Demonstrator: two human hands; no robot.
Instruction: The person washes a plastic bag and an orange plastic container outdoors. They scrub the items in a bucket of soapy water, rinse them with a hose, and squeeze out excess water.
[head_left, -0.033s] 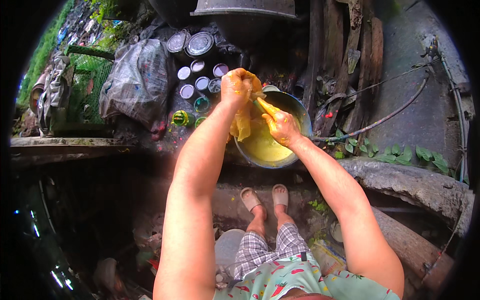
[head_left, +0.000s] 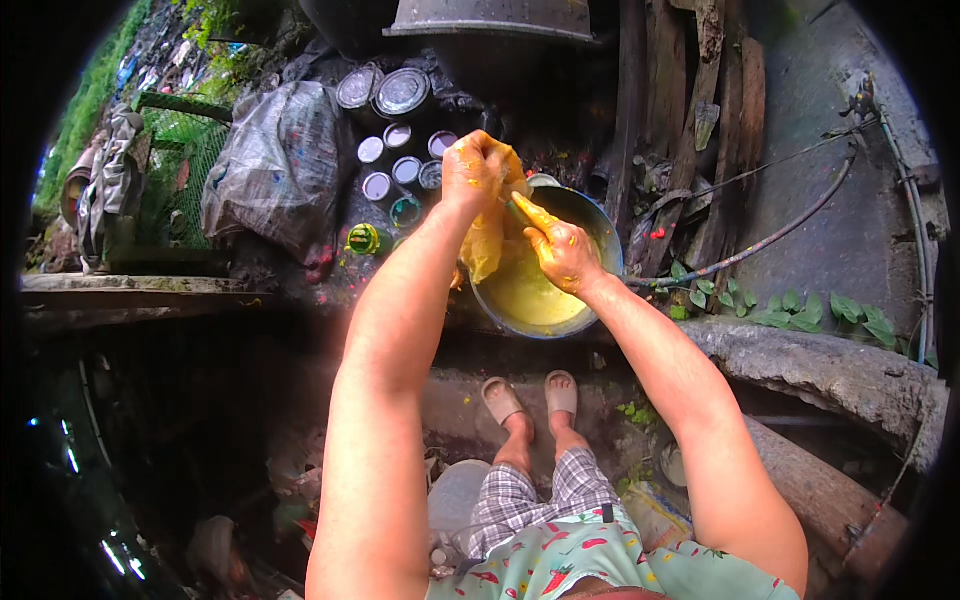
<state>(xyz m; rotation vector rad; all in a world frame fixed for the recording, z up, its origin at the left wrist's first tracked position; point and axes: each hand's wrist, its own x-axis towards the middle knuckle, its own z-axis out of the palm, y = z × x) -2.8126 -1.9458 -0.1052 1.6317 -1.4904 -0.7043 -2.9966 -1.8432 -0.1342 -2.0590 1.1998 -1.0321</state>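
Note:
My left hand (head_left: 476, 178), smeared with yellow, is closed on the top of a limp, yellow-soaked sheet (head_left: 487, 245), thin like cloth or plastic. It hangs over the left side of a round basin (head_left: 605, 222) holding pale yellow liquid (head_left: 535, 296). Over the basin, my right hand (head_left: 563, 255) comes up close to the sheet, its index finger pointing toward the left hand. The other fingers are curled. A thin greenish sliver shows by its fingertip, but what this hand grips is mostly hidden. Both hands are stained yellow.
Several small paint cans (head_left: 377, 186) and two larger lidded cans (head_left: 402, 92) stand beyond my left arm, near a green-yellow jar (head_left: 364, 238). A grey plastic sack (head_left: 275, 165) lies farther left. Old planks (head_left: 690, 130) and a hose (head_left: 760, 258) are on the right.
The hanging sheet has shifted slightly, and my left hand is a touch higher. My right hand has hardly moved. The view has shifted a little.

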